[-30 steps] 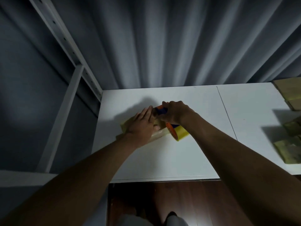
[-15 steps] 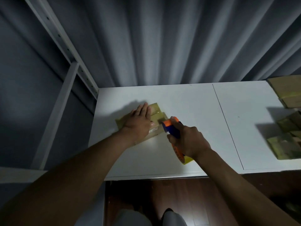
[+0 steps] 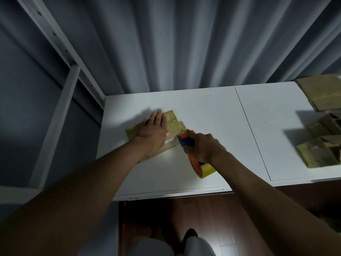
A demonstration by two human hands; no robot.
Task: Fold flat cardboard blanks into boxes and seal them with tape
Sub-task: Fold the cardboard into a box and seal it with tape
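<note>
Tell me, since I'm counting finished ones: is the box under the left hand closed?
Closed on top: box flaps lie flat under yellowish tape, left hand pressing them.

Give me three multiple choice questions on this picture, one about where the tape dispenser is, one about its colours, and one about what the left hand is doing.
1. Where is the tape dispenser?
A. at the near right edge of the cardboard box
B. on the floor
C. on the stack of boxes at far right

2. What colours is its body?
A. green and white
B. orange and blue
C. black

3. What is the left hand doing?
A. hanging idle
B. gripping the tape
C. pressing flat on the box

Answers: 1 A, the right hand holds it against the box on the white table. 2 B, orange frame, blue grip. 3 C, its fingers lie straight on the box top.
</note>
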